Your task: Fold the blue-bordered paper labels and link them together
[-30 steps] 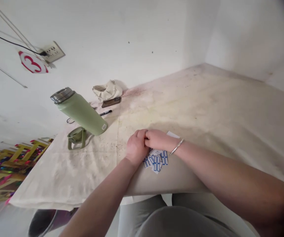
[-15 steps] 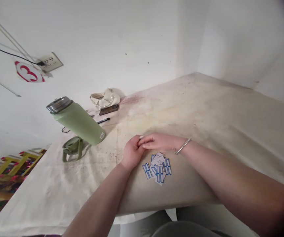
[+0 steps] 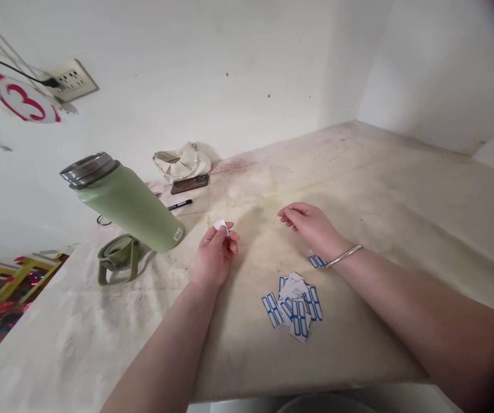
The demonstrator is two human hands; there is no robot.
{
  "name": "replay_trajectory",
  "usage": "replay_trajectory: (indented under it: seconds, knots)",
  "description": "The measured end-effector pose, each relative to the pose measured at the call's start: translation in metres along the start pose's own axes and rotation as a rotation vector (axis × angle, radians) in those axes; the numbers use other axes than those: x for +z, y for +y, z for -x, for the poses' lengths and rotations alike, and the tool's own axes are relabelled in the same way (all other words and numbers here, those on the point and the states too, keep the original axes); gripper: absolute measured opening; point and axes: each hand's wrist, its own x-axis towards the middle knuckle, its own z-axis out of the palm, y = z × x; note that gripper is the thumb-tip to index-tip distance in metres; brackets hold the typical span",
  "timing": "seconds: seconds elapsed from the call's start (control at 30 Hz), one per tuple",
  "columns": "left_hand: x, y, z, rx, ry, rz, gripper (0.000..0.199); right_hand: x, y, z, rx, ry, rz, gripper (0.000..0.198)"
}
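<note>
My left hand [image 3: 215, 252] pinches a small white paper slip [image 3: 220, 225] between thumb and fingers, raised over the table. To its right and apart from it, my right hand [image 3: 309, 225] hovers with loosely bent fingers and nothing visible in them; a silver bracelet [image 3: 345, 255] circles that wrist. One blue-framed paper label [image 3: 316, 261] shows partly from behind the right wrist. Below, between the forearms, lies a loose, overlapping pile of small white labels [image 3: 295, 307]. Several have blue-outlined boxes, while others on top look plain white.
A green steel-rimmed bottle [image 3: 129, 203] stands on the left, its green lid [image 3: 118, 258] beside it. Behind are a marker pen [image 3: 180, 204], a phone [image 3: 190, 184] and a cream bag [image 3: 182, 162] near the wall. A pale cloth [image 3: 79, 332] covers the table.
My hands, together before, have separated: the right moved right and up, the left slightly left. The white slip now shows in my left fingers. A blue-framed label has appeared by my right wrist.
</note>
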Motion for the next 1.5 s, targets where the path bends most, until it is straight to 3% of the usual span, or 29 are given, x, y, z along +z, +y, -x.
replay_trajectory:
  seconds: [0.17,0.27,0.37,0.43,0.53,0.63,0.83,0.9,0.97,1.07,1.23,1.3,1.37,1.5]
  knots:
    - [-0.020,0.014,-0.013,0.087,0.133,0.062,0.028,-0.002,-0.002,-0.004,0.131,0.165,-0.179,0.017]
    - [-0.029,0.017,-0.019,0.132,0.234,0.054,0.026,-0.011,-0.006,-0.009,0.162,0.154,-0.179,0.018]
    - [-0.030,0.013,-0.021,0.139,0.255,0.017,0.024,-0.028,-0.013,-0.014,0.155,0.069,-0.094,0.018]
    - [-0.027,0.010,-0.021,0.132,0.234,-0.025,0.025,-0.042,-0.017,-0.015,0.089,-0.023,0.110,0.018]
    - [-0.023,0.007,-0.018,0.123,0.202,-0.104,0.026,-0.058,-0.015,-0.004,-0.097,-0.121,0.601,0.038]
    - [-0.021,0.005,-0.016,0.122,0.190,-0.183,0.025,-0.064,-0.002,0.027,-0.260,-0.223,0.815,0.057]
    - [-0.016,0.003,-0.015,0.104,0.179,-0.312,0.024,-0.042,0.019,0.108,-0.444,-0.531,0.956,0.079]
    - [-0.015,0.002,-0.015,0.104,0.179,-0.337,0.025,-0.025,0.020,0.120,-0.555,-0.630,0.929,0.097]
    - [-0.015,0.002,-0.014,0.113,0.182,-0.351,0.025,-0.007,0.018,0.118,-0.624,-0.653,0.903,0.095]
    - [-0.016,0.002,-0.013,0.128,0.185,-0.358,0.026,0.019,0.014,0.094,-0.658,-0.585,0.933,0.073]
    - [-0.017,0.003,-0.011,0.129,0.166,-0.385,0.026,0.046,0.008,0.036,-0.583,-0.399,0.876,0.063]
    - [-0.017,0.004,-0.010,0.131,0.155,-0.413,0.027,0.046,0.005,0.019,-0.484,-0.348,0.666,0.060]
    - [-0.016,0.004,-0.008,0.136,0.139,-0.449,0.028,0.039,0.002,0.011,-0.336,-0.194,0.493,0.052]
    - [-0.016,0.002,-0.006,0.145,0.107,-0.516,0.028,0.018,-0.001,0.033,-0.261,-0.014,0.499,0.059]
